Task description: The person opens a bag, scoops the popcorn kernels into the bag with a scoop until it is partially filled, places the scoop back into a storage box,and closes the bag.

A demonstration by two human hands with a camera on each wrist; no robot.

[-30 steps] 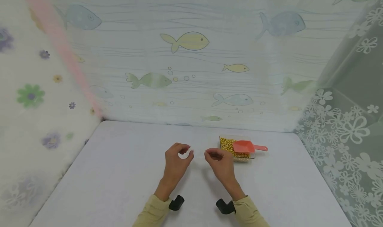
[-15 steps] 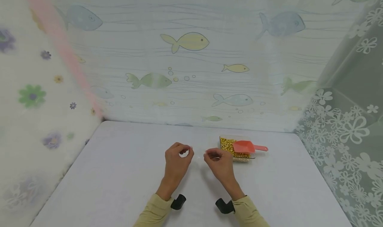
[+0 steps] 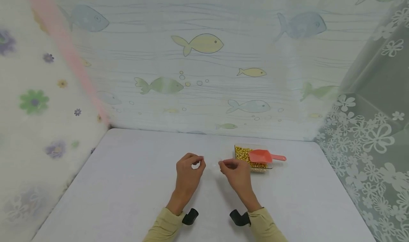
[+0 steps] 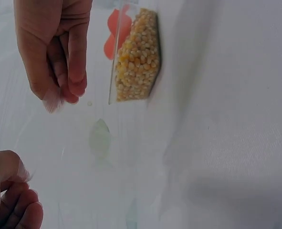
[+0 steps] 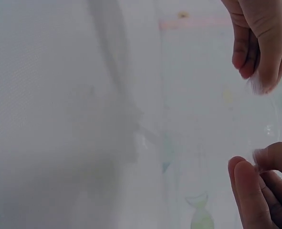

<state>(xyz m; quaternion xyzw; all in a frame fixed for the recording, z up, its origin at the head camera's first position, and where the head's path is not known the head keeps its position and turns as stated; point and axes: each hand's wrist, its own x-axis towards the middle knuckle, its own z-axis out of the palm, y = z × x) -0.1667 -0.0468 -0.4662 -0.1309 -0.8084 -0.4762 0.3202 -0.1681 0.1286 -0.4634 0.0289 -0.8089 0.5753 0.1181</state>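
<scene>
I have the left grip (image 3: 188,172) and right grip (image 3: 237,174) each pinching a clear film (image 5: 268,129) between them over the desk (image 3: 127,181), near the container (image 4: 137,67) of corn (image 3: 242,155) bearing a red scoop (image 3: 260,157).

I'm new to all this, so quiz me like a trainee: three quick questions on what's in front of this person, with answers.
1. Fill in: the left hand and right hand each pinch thin, ____ material.

2. Which tool rests on the kernels in the dish?
A) fork
B) scoop
C) whisk

3. True or false: the dish stands nearer the left hand than the right.

Key:
1. clear
2. B
3. False; it is nearer the right hand.
</scene>
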